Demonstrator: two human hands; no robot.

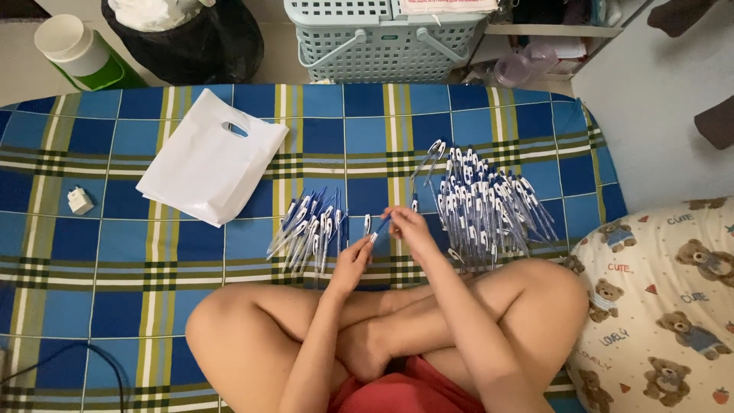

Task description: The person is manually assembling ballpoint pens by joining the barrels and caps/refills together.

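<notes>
- The person is sitting cross-legged on a blue plaid sheet [115,252], both hands working just past the knees.
- The left hand [350,264] and right hand [409,228] are pinching one blue pen [380,226] between them, fingertips closed on either end.
- The pen is looking light, stiff and a bit slick; holding it mid-barrel seems safest.
- A small pen pile [310,226] is lying left, a larger heap [485,203] right.
- Farther off, a white plastic bag [210,157] is lying flat.

Seated cross-legged, knees wide, both forearms reaching fwd over the shins. Left hand [350,264] & right hand [409,228] meet at centre, fingers pinched, tips nearly touching; right wrist a bit higher, bent inward.
</notes>
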